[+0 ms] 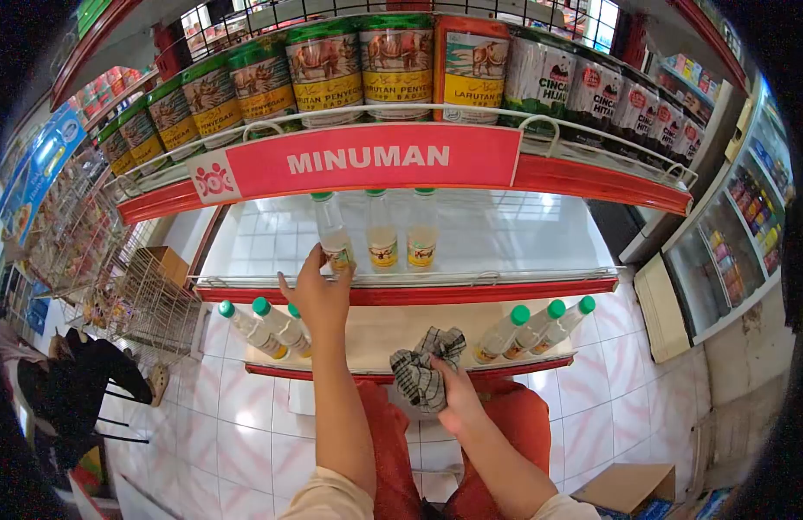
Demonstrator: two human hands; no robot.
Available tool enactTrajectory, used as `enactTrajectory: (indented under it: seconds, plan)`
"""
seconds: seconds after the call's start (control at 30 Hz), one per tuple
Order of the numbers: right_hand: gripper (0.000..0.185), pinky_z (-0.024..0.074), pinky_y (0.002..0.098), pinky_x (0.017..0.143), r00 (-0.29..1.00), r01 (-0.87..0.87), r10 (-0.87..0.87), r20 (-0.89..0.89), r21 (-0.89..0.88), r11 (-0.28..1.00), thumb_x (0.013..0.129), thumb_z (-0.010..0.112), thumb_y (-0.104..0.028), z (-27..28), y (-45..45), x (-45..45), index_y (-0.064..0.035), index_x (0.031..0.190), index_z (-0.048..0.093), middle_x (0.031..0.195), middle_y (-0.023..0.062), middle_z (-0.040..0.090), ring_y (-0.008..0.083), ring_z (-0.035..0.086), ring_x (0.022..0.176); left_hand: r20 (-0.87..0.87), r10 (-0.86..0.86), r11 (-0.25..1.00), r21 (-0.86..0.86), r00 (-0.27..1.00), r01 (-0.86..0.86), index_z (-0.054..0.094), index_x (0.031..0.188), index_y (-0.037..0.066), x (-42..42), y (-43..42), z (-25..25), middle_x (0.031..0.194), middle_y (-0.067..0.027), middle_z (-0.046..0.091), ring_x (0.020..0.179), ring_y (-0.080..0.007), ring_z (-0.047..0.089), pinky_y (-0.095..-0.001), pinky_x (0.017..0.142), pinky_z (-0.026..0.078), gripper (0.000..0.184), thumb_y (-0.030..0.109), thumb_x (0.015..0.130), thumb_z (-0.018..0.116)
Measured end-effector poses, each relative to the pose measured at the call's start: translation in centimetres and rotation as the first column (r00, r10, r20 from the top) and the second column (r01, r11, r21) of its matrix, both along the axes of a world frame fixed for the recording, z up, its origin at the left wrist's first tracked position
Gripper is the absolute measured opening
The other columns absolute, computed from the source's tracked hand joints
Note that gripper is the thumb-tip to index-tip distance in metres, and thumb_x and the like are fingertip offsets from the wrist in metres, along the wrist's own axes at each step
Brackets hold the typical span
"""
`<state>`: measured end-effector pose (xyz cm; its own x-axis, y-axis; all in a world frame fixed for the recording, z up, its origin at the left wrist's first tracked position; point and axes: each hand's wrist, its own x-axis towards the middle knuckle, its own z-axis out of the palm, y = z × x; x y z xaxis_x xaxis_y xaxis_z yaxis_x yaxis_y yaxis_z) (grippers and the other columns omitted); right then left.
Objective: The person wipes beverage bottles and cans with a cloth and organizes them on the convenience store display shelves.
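My left hand (322,295) reaches to the middle shelf, its fingers closed around the lower part of a clear bottle (330,217) with a green cap and a yellow label. That bottle leans slightly. To its right stand two similar bottles, a middle one (382,234) and a right one (422,232), upright on the white shelf (523,234). A crumpled black-and-white checked cloth (426,371) is gripped in my right hand (458,394), in front of the lower shelf and above my knees.
Canned drinks (323,74) line the upper shelf behind a wire rail, above a pink "MINUMAN" sign (367,163). Green-capped bottles stand at the lower shelf's left (254,325) and right (533,329). Wire racks (159,303) flank the left; a glass-door fridge (731,251) stands right.
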<state>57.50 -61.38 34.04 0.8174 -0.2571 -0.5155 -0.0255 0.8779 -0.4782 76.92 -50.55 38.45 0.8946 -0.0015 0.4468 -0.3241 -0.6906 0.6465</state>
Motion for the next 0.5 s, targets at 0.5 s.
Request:
enactTrajectory:
  seconds: [0.5]
  plan:
    - [0.036,0.0532,0.0364,0.075,1.000,0.008,-0.007,-0.028,0.008,1.000,0.081,0.066,-0.012,0.2,-0.1,-0.2,-0.0032,0.111,0.050,0.100,0.0089,0.062,0.0223,0.063,0.088,0.067,0.081,0.996,-0.041,0.994,-0.078,0.050,0.115,0.007,-0.2,-2.3,-0.9,0.103,-0.0058,0.060,0.094,-0.0204,0.058,-0.0498,0.108,0.012,0.055,0.025,0.068,0.073]
